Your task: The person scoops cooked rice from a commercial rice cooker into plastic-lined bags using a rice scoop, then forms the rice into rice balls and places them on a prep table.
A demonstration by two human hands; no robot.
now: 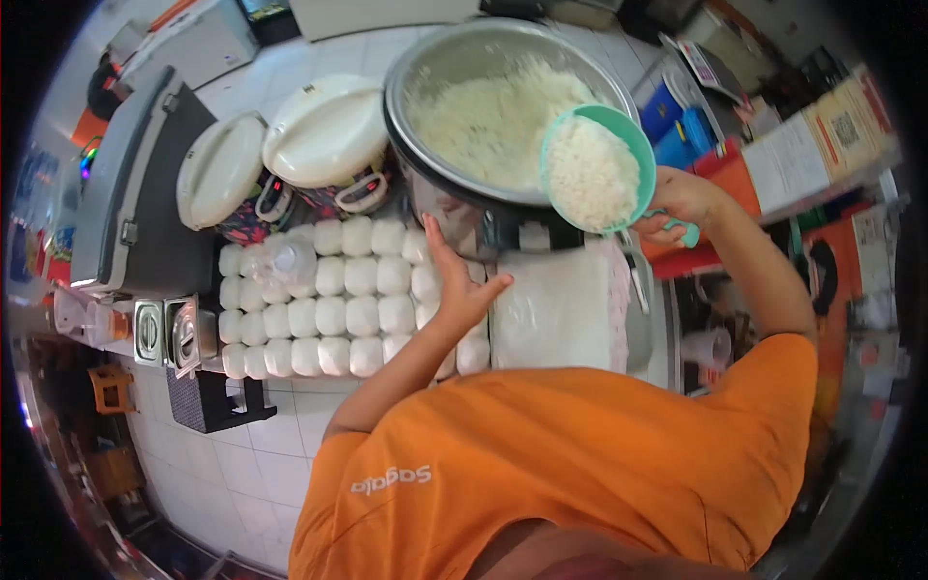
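A turquoise scoop [646, 155] with a handle, heaped with cooked white rice [592, 174], is in my right hand [680, 208]. My fingers are wrapped round its handle, and it overlaps the right rim of a large rice cooker [394, 106]. More rice [493, 116] lies inside that cooker. My left hand [459, 280] is open, thumb and fingers apart, in front of the cooker. It is between rows of rounded white bundles [361, 276] on the left and a stack of white sheets [556, 314] on the right.
Two lidded cookers [324, 130] stand behind the bundles. A grey cool box [145, 184] is at the far left, with metal lidded containers [184, 333] nearer me. A clear plastic container [287, 261] rests on the bundles. Boxes [802, 155] crowd the right side.
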